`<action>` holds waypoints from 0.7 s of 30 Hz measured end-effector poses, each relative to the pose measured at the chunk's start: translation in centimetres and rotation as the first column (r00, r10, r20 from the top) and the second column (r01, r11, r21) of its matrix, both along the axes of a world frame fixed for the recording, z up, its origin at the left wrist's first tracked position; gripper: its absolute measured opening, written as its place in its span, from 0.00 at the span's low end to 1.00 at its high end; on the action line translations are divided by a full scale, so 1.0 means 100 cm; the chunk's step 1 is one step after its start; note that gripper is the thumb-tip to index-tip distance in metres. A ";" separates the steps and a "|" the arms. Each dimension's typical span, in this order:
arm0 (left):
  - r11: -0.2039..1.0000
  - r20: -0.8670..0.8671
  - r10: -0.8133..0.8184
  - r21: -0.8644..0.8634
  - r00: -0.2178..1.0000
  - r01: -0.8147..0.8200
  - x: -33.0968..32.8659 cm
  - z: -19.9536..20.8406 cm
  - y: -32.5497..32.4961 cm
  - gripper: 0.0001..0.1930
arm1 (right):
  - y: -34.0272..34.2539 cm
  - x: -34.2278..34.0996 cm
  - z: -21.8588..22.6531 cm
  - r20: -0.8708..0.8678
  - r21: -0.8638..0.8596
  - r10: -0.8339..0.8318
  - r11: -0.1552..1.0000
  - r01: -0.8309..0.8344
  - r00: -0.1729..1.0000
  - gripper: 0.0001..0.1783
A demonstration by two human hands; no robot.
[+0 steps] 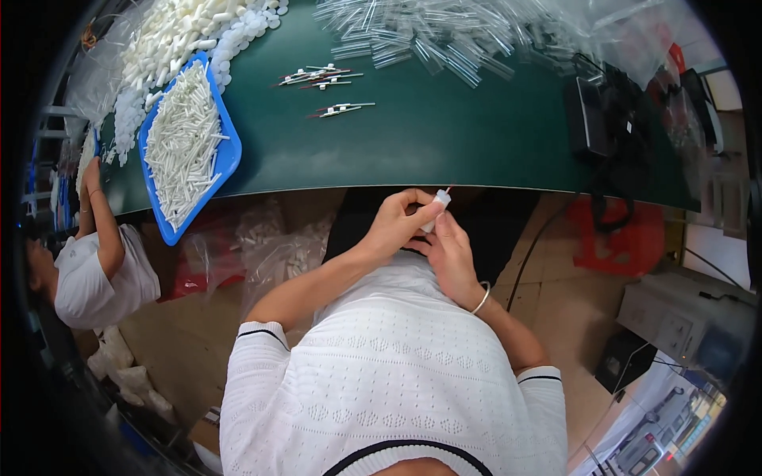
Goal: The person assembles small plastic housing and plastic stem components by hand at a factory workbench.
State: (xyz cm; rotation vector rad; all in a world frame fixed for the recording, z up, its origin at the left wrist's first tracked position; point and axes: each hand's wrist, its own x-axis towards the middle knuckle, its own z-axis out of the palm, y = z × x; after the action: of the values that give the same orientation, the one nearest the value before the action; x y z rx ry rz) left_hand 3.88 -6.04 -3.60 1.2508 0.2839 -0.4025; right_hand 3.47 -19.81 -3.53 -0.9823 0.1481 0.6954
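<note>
Just in front of the table's near edge, both hands meet on a small white plastic piece (441, 200) with a thin red wire end poking out at its top. My left hand (399, 222) pinches it between thumb and fingertips. From below and the right, my right hand (451, 252) is closed round its lower part. The fingers hide much of the piece. On the green table (397, 151) beyond lie several thin wired parts (321, 77) with white blocks and red and white leads, and a smaller group of the same wired parts (343, 110) closer to me.
A blue tray (231, 155) of short white sticks overhangs the edge at left. Behind it are heaped white plastic pieces (171, 40). Transparent tubes (429, 40) pile up at the back. A black box (586, 117) and cables stand right. A co-worker (107, 266) sits far left.
</note>
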 end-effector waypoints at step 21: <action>0.931 -0.141 -0.020 -0.363 0.990 -0.032 0.017 -0.009 -0.012 0.16 | -0.013 0.019 0.009 -0.259 0.176 0.004 0.983 0.043 0.966 0.21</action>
State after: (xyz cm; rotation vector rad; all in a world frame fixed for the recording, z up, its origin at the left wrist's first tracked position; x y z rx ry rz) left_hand 5.59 -7.25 -4.45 0.8572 0.3180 -0.5152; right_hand 5.39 -21.11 -2.59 -0.7131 0.3183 0.8030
